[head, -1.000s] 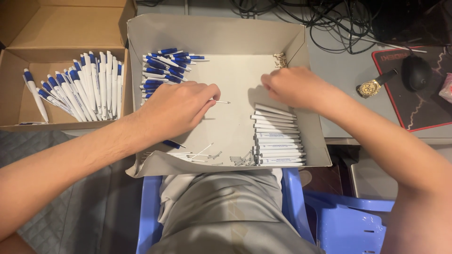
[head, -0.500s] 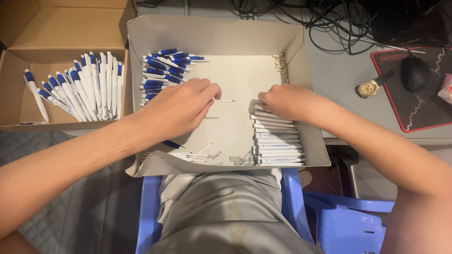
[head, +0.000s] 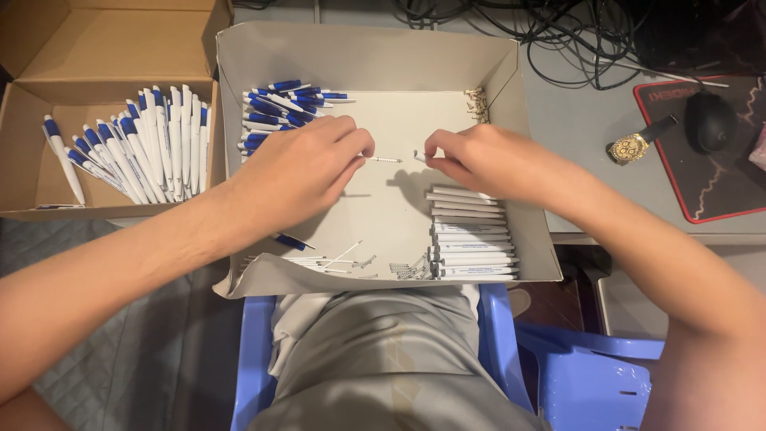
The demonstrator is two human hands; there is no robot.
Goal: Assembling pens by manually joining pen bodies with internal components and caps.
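Observation:
Over the middle of a grey cardboard tray (head: 527, 231), my left hand (head: 307, 172) pinches a thin pen refill with a spring on it (head: 384, 160), tip pointing right. My right hand (head: 487, 160) holds a white pen barrel (head: 420, 156) by its end, a small gap from the refill tip. A row of white pen barrels (head: 471, 235) lies under my right wrist. Blue pen parts (head: 283, 108) are piled at the tray's far left. Loose refills and springs (head: 351, 262) lie along the near edge.
A brown box (head: 24, 172) at the left holds several finished blue and white pens (head: 140, 148). On the right of the desk are a gold wristwatch (head: 634, 145), a black mouse (head: 710, 120) on a red-edged pad and tangled cables (head: 558, 36). A blue plastic chair (head: 590, 375) is below.
My right hand left the row of barrels and came up to the tray's middle with a barrel. My left hand stayed put with the refill; the two now nearly meet.

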